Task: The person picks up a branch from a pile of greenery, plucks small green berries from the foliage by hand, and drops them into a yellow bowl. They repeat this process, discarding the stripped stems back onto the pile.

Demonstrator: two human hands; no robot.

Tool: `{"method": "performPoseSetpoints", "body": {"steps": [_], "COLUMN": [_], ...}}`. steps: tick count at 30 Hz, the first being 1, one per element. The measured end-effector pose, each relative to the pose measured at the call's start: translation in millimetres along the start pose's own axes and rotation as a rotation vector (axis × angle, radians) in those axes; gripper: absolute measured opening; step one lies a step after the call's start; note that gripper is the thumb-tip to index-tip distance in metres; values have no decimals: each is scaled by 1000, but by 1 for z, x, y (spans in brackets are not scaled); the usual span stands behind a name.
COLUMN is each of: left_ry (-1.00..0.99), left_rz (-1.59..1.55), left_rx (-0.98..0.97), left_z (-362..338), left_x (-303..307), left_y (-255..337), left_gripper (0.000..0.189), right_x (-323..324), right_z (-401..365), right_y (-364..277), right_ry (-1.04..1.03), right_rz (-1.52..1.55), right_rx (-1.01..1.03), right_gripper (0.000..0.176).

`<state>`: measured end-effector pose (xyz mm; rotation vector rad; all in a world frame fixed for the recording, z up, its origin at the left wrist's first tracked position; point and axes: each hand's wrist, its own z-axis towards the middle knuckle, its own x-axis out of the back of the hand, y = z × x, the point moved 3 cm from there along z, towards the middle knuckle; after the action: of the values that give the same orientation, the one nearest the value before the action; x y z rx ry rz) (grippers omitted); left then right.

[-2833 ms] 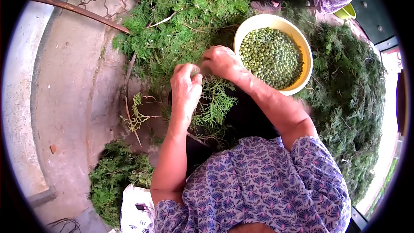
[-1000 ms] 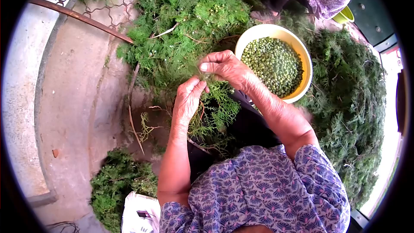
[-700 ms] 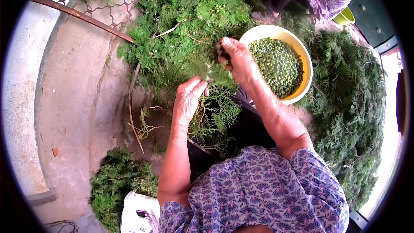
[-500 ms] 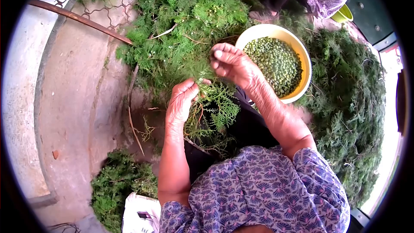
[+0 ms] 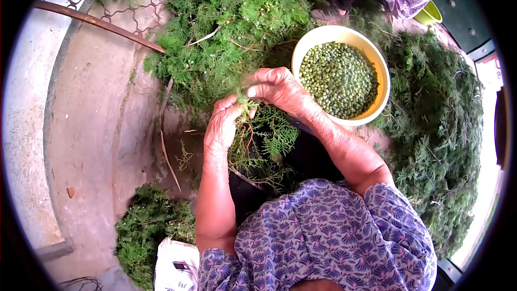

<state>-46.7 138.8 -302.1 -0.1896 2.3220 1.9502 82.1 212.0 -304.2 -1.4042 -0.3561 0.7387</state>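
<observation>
Bare paving (image 5: 86, 129) runs along the left side. Right of my green sprig (image 5: 245, 102) and a little farther off, a yellow basin (image 5: 323, 32) holds a heap of small round green berries (image 5: 339, 78). The sprig is between my hands: my left hand (image 5: 221, 126) pinches it, while my right hand (image 5: 283, 94) covers its top, blurred, so I can't tell whether those fingers grip. Leafy twigs (image 5: 276, 132) hang just nearer, over my lap. Cut greenery (image 5: 231, 16) lies heaped at the far side, more foliage (image 5: 436, 145) at right; a white sack (image 5: 173, 269) sits near left.
</observation>
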Motion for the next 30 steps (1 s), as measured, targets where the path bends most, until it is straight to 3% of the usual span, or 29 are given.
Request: {"method": "performPoseSetpoints", "body": {"steps": [4,5,8,11,13,15,16,18,21,23,24,25,27,29,30], "left_ry": [-20,-42,11,51,65,29,39,64,42,-31,1,37,81,97,135], "left_rz": [-20,-16,-14,21,82,81,110,130,188,108,64,-4,12,-54,-80], "left_rx": [13,4,7,68,2,-94,-32,75,49,-19,-3,5,9,-87,-61], "left_z": [-1,-2,-4,-4,-2,-1,1,2,4,5,3,0,0,4,2], "left_x": [3,2,0,6,6,-5,-1,2,3,5,5,4,7,12,11], "left_y": [-2,-2,3,-3,-5,7,0,-4,-8,-10,-10,-8,-7,-12,-9], "left_gripper": [22,23,25,25,23,23,23,25,25,25,25,26,27,24,23], "right_x": [6,8,9,1,-6,-10,-9,-8,-10,-9,-4,0,16,54,79], "right_z": [-5,1,-4,-6,-11,-3,-2,-2,-3,-7,-8,-9,-13,-22,-27], "right_y": [-6,-2,-5,-7,-17,-2,5,10,7,8,9,7,3,2,2], "right_ry": [168,135,157,79,38,-17,8,42,93,163,217,192,292,335,438], "right_rz": [229,583,700,475,130,58,44,79,61,181,176,463,625,648,500], "right_rx": [-297,-222,-299,-215,-296,-52,-76,-63,-40,-396,-424,-383,-275,-247,-239], "right_gripper": [18,18,13,16,20,19,19,18,13,9,8,8,10,7,8]}}
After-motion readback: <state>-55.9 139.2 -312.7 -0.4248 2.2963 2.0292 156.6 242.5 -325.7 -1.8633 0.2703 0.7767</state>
